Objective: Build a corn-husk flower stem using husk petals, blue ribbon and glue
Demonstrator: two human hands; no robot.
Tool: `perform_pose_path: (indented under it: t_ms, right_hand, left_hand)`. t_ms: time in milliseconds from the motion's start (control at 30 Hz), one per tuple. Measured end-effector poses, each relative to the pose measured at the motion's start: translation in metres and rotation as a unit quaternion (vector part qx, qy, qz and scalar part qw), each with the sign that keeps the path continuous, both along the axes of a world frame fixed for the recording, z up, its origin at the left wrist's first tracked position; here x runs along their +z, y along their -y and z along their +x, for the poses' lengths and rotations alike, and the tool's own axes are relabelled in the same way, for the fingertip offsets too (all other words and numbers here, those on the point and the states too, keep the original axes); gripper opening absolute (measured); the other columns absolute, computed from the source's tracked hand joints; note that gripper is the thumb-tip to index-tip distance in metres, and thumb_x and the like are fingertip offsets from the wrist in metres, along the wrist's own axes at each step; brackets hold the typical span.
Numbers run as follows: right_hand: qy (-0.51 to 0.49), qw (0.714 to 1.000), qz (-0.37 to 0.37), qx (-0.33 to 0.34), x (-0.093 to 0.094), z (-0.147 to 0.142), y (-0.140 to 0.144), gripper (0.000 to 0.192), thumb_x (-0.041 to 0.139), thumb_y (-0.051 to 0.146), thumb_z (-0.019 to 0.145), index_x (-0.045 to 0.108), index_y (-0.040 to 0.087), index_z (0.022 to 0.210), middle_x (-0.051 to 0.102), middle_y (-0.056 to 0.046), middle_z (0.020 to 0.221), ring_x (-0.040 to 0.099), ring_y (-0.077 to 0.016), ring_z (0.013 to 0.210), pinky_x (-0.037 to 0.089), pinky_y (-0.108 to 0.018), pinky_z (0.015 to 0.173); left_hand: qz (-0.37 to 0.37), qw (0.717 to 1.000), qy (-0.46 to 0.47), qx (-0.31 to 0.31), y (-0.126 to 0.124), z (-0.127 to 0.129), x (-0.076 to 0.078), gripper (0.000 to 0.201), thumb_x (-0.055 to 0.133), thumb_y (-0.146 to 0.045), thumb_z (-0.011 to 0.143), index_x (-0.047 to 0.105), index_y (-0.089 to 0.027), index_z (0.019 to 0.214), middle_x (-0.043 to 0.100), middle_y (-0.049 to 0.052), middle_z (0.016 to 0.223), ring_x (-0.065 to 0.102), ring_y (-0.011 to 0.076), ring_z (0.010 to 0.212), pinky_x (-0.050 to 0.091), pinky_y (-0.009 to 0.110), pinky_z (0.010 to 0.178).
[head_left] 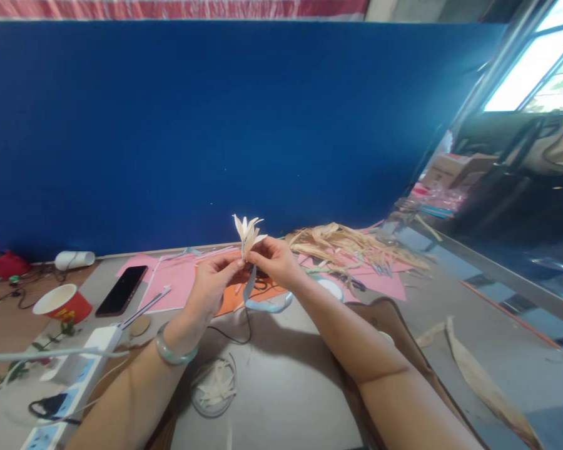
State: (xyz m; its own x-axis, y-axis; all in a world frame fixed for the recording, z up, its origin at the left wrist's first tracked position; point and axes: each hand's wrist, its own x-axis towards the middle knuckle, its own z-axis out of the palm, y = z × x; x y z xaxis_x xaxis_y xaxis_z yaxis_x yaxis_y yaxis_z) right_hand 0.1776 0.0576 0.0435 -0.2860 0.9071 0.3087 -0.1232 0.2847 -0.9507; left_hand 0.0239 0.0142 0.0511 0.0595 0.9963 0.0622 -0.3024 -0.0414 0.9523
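Observation:
Above the middle of the table, a small cream flower with pointed petals (248, 230) stands upright between my two hands. My left hand (216, 275) pinches its stem from the left with thumb and forefinger. From the right, my right hand (274, 257) grips the flower's lower part, fingers pressed together. A pale blue-grey ribbon or tape (268, 306) hangs from the stem and curls below my hands. Beneath lie an orange sheet (232, 300) and pink paper (176, 281). In front of me a round dish (214, 387) holds pale cut strips.
To the left are a phone (122, 290), a red paper cup (63, 304), a tipped white cup (75, 260) and a white power strip (82, 381) with cables. Dried husks (338, 244) are heaped at the back right. A blue panel (244, 125) stands behind the table.

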Motion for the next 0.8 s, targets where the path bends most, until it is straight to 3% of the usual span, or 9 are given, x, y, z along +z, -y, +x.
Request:
perform_pose_path:
  t_ms: [267, 400, 500, 667, 800]
  right_hand:
    - [0.007, 0.999, 0.041, -0.019, 0.0037, 0.0032, -0.0018, 0.027, 0.080, 0.039, 0.070, 0.065, 0.018, 0.077, 0.066, 0.000, 0.070, 0.059, -0.0120, 0.060, 0.047, -0.024, 0.057]
    - [0.055, 0.997, -0.018, 0.050, 0.0077, 0.0088, 0.0002, 0.029, 0.078, 0.039, 0.072, 0.067, 0.018, 0.089, 0.059, 0.004, 0.055, 0.047, -0.0080, 0.043, 0.036, -0.021, 0.042]
    - [0.052, 0.995, -0.029, 0.080, 0.0092, 0.0094, 0.0008, 0.024, 0.074, 0.036, 0.075, 0.067, 0.017, 0.088, 0.055, 0.006, 0.050, 0.045, -0.0077, 0.040, 0.036, -0.020, 0.041]
    - [0.043, 0.998, 0.000, 0.035, 0.0066, 0.0063, -0.0004, 0.019, 0.073, 0.034, 0.075, 0.066, 0.016, 0.080, 0.053, 0.006, 0.048, 0.042, -0.0060, 0.038, 0.033, -0.019, 0.039]
    - [0.069, 0.997, 0.018, 0.018, 0.0092, 0.0092, 0.0024, 0.016, 0.070, 0.031, 0.078, 0.066, 0.016, 0.079, 0.053, 0.006, 0.046, 0.047, -0.0078, 0.039, 0.037, -0.020, 0.040]
  left_hand:
    - [0.024, 1.000, -0.017, 0.005, -0.0008, -0.0014, -0.0026, 0.030, 0.086, -0.034, 0.064, 0.079, -0.013, 0.085, 0.076, 0.007, 0.075, 0.069, 0.0146, 0.063, 0.059, 0.028, 0.068]
    - [0.049, 0.998, -0.024, 0.005, -0.0017, -0.0024, -0.0060, 0.029, 0.083, -0.035, 0.070, 0.079, -0.015, 0.089, 0.077, 0.008, 0.081, 0.070, 0.0147, 0.067, 0.059, 0.027, 0.070]
    - [0.051, 0.998, -0.021, 0.003, -0.0022, -0.0034, -0.0073, 0.027, 0.083, -0.035, 0.070, 0.079, -0.015, 0.089, 0.076, 0.006, 0.076, 0.070, 0.0138, 0.064, 0.059, 0.026, 0.068]
    - [0.044, 0.999, -0.020, 0.017, -0.0023, -0.0033, -0.0068, 0.030, 0.083, -0.037, 0.070, 0.078, -0.015, 0.090, 0.076, 0.006, 0.077, 0.070, 0.0147, 0.065, 0.060, 0.027, 0.069]
    - [0.035, 0.999, -0.011, 0.030, -0.0028, -0.0023, -0.0061, 0.033, 0.086, -0.038, 0.065, 0.078, -0.014, 0.087, 0.075, 0.006, 0.075, 0.070, 0.0143, 0.063, 0.060, 0.027, 0.067]
